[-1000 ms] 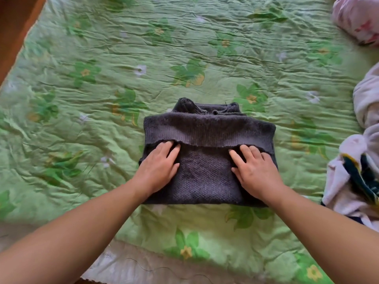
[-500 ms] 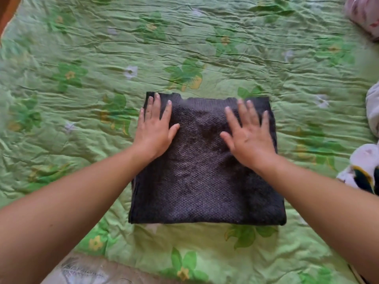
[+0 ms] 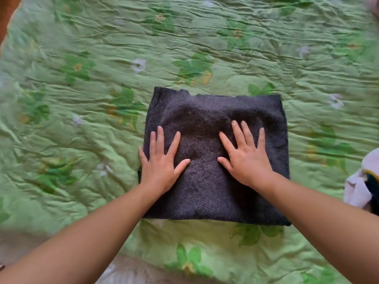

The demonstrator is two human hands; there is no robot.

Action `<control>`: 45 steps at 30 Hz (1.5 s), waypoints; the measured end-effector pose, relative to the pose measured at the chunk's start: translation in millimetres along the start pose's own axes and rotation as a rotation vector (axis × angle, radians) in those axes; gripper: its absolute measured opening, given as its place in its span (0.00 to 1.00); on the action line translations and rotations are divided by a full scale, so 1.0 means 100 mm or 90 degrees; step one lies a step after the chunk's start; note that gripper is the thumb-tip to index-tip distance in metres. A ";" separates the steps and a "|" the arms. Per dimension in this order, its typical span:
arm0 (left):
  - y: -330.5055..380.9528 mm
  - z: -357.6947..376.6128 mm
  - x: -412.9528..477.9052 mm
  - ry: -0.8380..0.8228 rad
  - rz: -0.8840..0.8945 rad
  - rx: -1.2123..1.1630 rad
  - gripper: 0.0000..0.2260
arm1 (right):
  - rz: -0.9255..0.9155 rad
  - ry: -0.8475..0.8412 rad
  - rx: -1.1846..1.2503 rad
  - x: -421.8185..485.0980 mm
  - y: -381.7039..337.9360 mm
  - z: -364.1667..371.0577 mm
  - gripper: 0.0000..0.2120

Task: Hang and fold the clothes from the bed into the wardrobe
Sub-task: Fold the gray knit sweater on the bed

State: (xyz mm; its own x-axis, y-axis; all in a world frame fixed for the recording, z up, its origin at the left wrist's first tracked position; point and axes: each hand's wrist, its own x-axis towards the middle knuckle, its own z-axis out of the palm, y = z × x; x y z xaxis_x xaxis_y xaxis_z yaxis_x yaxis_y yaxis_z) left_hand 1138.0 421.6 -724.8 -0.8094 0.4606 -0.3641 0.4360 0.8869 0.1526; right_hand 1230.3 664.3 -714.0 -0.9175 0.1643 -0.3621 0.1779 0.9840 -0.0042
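Dark knit lies under both palms: the fingers of the left hand (image 3: pixel 162 160) are spread flat and grip nothing, pressing on the left side of the folded sweater (image 3: pixel 213 160), the little finger reaching over its left edge. The right hand (image 3: pixel 246 158) lies equally flat and splayed, right of the sweater's middle. The sweater sits as a neat rectangle near the middle of the green floral bedspread (image 3: pixel 82 99). A pale garment (image 3: pixel 361 181) lies at the bed's right edge, apart from it.
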 end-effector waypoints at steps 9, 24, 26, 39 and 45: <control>-0.43 0.08 -0.91 0.014 -0.364 -0.531 0.35 | -0.346 0.029 -0.052 0.48 -1.15 -0.60 0.34; -0.42 0.06 -1.07 -0.076 -0.327 -0.753 0.20 | -0.475 -0.136 -0.344 0.81 -1.75 -0.97 0.15; -0.32 -0.06 -1.13 -0.041 -0.269 -0.709 0.20 | -0.474 -0.118 -0.321 0.79 -1.64 -1.05 0.13; 1.62 -0.30 -1.27 -0.017 0.196 -0.437 0.31 | -0.385 0.125 -0.252 -0.21 0.73 -1.00 0.15; 2.29 0.09 -1.12 -0.239 0.247 -0.190 0.35 | -0.156 -0.119 -0.115 -0.50 1.33 -0.42 0.23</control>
State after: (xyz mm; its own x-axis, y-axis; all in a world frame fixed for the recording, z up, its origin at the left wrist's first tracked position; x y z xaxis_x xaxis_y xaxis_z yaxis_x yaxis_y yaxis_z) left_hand 1332.2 573.2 -657.8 -0.3963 0.7564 -0.5204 0.4981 0.6533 0.5702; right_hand 1284.9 790.0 -657.6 -0.8416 -0.0772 -0.5346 -0.1207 0.9916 0.0467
